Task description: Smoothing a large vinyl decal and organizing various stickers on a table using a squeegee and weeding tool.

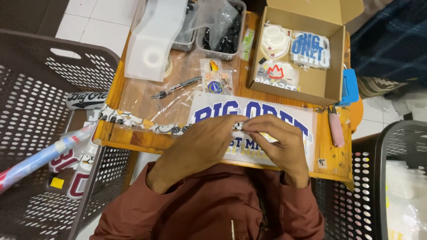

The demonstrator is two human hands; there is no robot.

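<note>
Baskets first: one brown perforated basket (31, 111) at far left holds printed patches and a rolled blue-and-red tube (40, 155); a second, dark one (378, 178) stands at the right edge, so two in all.

On the small wooden table (133, 138), a long printed strip (133, 119) with small figures runs from the left edge toward the hands. Left hand (200, 144) and right hand (278, 142) meet at the near middle, fingertips of both pinched shut on the strip's end (239, 126), just above a large white sheet with blue block lettering (267, 113) that lies flat under them.

Judging from the grip, the fine work goes best with the strip kept taut and low over the sheet, thumbs close together so the small end does not twist (the clear film beneath looks slippery).

Farther back: one pen (175, 87), two clear trays (222, 35) of dark small parts, one white plastic sleeve (153, 40), a few small stickers (215, 75). Right of these, one open cardboard box (331, 66) with about four stickers inside, and one pink cutter (336, 129) near the right edge.
</note>
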